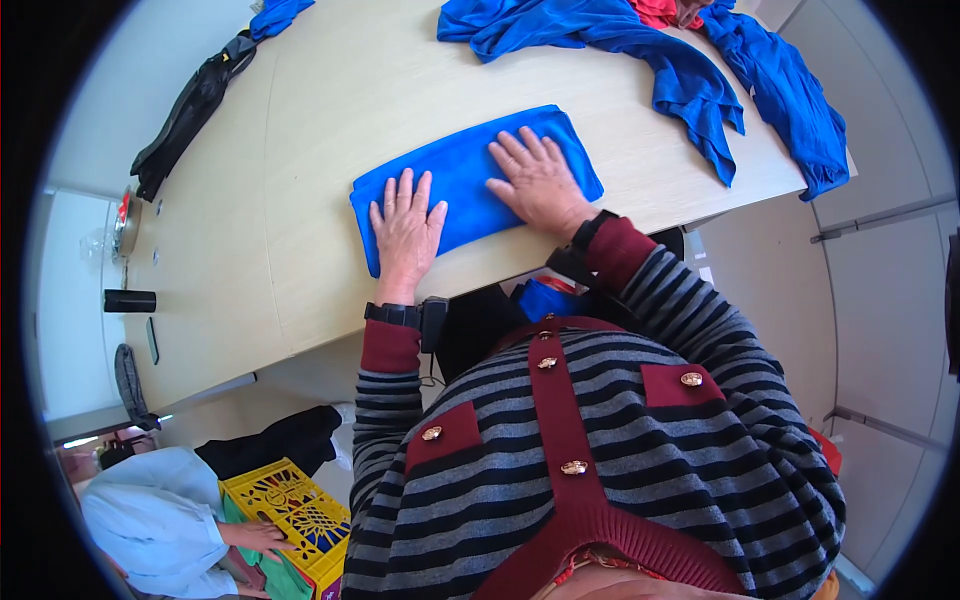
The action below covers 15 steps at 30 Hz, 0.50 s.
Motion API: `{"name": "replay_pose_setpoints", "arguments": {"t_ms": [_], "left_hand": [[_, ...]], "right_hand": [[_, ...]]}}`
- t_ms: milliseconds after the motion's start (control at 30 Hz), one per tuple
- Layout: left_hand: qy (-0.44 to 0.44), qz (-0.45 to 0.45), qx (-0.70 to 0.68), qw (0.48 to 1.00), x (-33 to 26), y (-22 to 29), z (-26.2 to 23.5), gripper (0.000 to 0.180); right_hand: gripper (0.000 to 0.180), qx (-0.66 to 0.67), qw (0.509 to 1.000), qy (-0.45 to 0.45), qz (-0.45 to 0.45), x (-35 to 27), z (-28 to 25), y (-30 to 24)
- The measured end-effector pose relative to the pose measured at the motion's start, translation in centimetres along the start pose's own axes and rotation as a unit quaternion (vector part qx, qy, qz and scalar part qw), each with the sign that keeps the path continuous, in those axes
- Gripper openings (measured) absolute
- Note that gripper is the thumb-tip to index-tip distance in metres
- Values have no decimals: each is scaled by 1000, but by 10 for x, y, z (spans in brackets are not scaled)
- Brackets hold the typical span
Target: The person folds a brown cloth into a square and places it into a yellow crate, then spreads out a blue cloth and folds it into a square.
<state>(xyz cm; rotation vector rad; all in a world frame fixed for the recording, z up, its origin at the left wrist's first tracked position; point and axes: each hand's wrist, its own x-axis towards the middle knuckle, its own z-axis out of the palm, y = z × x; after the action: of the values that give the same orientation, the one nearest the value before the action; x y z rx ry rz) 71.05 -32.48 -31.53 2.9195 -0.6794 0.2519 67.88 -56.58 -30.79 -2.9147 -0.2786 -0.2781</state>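
Observation:
A blue cloth, folded into a long flat rectangle, lies slightly slanted near the table's front edge. My left hand rests flat on its left part, fingers stretched out and pointing away from me. On the right part of the same cloth my right hand lies palm down, its fingers spread. Neither hand grips anything. Dark bands circle both wrists below the maroon cuffs.
Loose blue cloths lie at the far right, one hanging over the table edge, with red fabric beside them. A black garment lies far left. Below left, another person's hand is by a yellow crate.

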Motion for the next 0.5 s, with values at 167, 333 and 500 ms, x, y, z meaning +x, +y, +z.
{"name": "replay_pose_setpoints", "arguments": {"t_ms": [167,333,500], "left_hand": [[8,-38,-8,999,-3,-24,0,62],[12,-92,-32,995,-1,-41,0,65],[-1,-128,-22,992,-1,-57,-1,67]], "right_hand": [[64,-50,997,-18,58,1,-10,28],[63,-46,994,-23,97,-1,-11,50],[63,-35,995,-14,90,-4,-11,59]]}}
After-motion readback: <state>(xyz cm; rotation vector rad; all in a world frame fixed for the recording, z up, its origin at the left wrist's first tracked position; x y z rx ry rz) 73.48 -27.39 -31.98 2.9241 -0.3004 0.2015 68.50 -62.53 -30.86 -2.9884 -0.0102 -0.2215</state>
